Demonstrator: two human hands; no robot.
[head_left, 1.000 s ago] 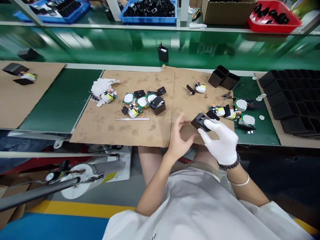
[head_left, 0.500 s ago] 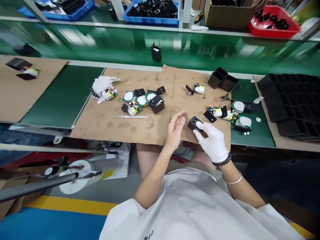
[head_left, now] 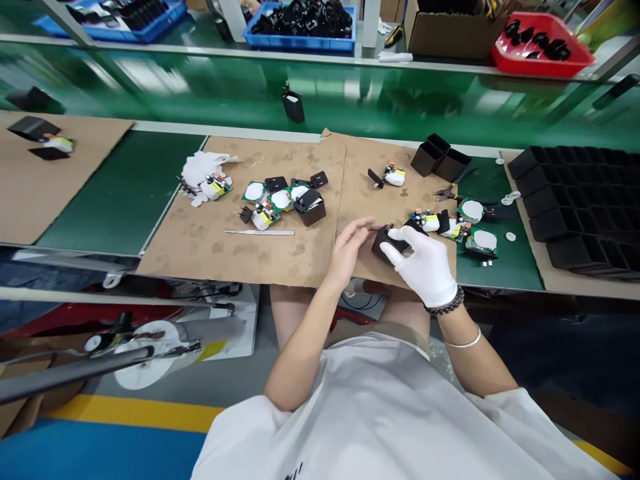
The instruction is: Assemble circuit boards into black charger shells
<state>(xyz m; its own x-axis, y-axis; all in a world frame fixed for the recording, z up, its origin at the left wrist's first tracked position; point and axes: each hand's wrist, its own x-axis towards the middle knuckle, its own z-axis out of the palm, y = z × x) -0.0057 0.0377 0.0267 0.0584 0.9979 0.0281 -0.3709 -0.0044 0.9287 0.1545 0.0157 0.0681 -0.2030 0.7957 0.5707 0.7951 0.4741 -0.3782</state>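
Observation:
My right hand, in a white glove, grips a small black plastic case between thumb and fingers, just above the front of the cardboard. My bare left hand is open, its fingers stretched toward the case's left side; whether the fingertips touch it I cannot tell. Right behind the gloved hand lie circuit boards with white and yellow parts and black covers. Farther left are several green boards with round white pads and a black case with a board in it. Metal tweezers lie in front of them.
Pliers and two open black cases lie at the back right. Rows of black cases fill the right side. A white cloth lies left. A green conveyor belt runs behind, carrying a black case.
My left hand has moved in close to the case, which now sits tilted differently in my right hand. The black case on the belt has shifted left.

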